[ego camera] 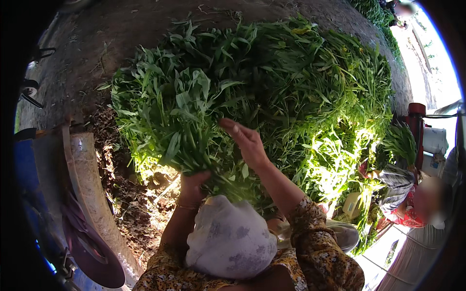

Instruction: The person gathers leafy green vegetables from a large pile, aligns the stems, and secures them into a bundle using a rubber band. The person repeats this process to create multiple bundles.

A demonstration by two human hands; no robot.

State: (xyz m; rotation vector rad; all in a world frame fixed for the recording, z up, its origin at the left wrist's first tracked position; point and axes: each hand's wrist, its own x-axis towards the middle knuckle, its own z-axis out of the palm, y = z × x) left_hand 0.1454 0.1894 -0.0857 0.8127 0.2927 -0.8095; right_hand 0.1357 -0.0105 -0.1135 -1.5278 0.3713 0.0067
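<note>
My left hand (195,183) is closed around the stems of a bunch of leafy greens (189,140), which look like water spinach. The leaves point away from me, and the cut stem ends trail toward my lap. My right hand (247,142) is raised just right of the bunch, its fingers extended with nothing visible in them. Beneath and beyond both hands spreads a wide heap of the same long-leaved greens (309,76). A white stained cloth (231,238) bulges up close to the camera and hides part of my lap and the stem ends.
Bare soil (83,54) borders the heap. At left stand a worn curved post (85,171) and a dark purple rounded object (94,262). Another person (404,203) sits at right, near a bundle of greens (400,142), a red post (415,127) and a white bucket (435,140).
</note>
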